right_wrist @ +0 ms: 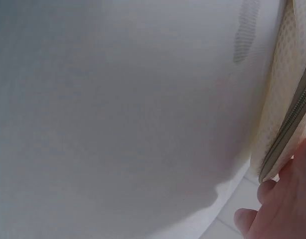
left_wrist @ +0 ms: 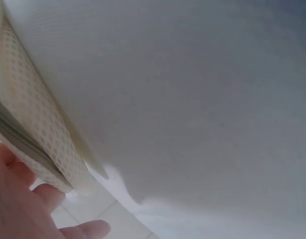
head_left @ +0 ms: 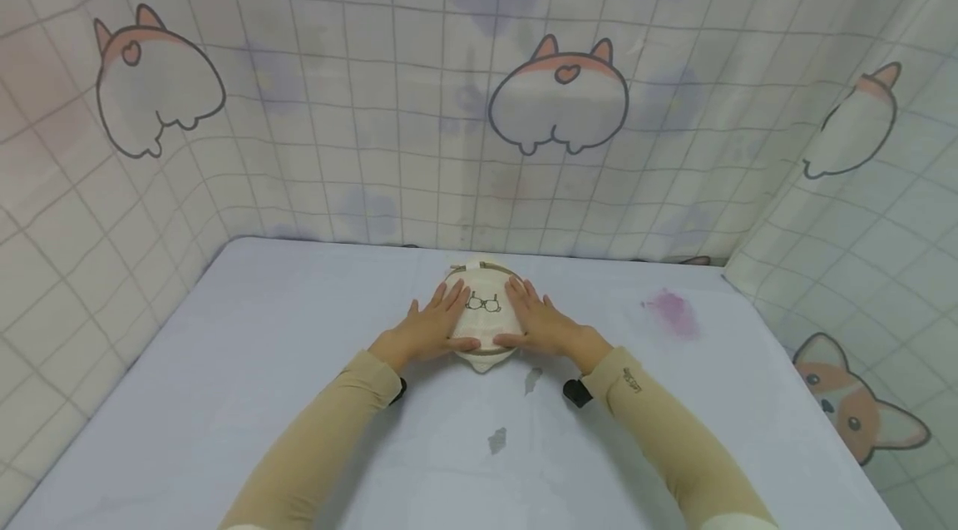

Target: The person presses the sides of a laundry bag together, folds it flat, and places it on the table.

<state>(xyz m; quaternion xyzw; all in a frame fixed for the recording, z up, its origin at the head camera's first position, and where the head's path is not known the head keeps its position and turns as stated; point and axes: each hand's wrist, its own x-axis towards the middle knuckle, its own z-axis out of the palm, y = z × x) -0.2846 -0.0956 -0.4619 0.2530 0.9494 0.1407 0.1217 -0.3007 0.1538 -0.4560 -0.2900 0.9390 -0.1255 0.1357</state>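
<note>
A cream mesh pouch (head_left: 488, 322) with a glasses drawing on top lies near the far edge of the table. Around its rim runs a grey-brown zipper (left_wrist: 21, 137), seen closely in both wrist views. My left hand (head_left: 430, 329) rests on the pouch's left side, fingers spread and thumb along the near rim. On the opposite side my right hand (head_left: 550, 326) rests in the same way, its thumb pointing toward the left one. In the right wrist view, the pouch's mesh side wall (right_wrist: 277, 89) stands above the white cloth, with the right fingers at its rim.
The table (head_left: 284, 330) is covered in pale cloth, with a pink stain (head_left: 676, 314) to the right and grey marks (head_left: 497, 440) nearer me. A curtain (head_left: 374, 122) with a grid and corgi print hangs behind and at both sides.
</note>
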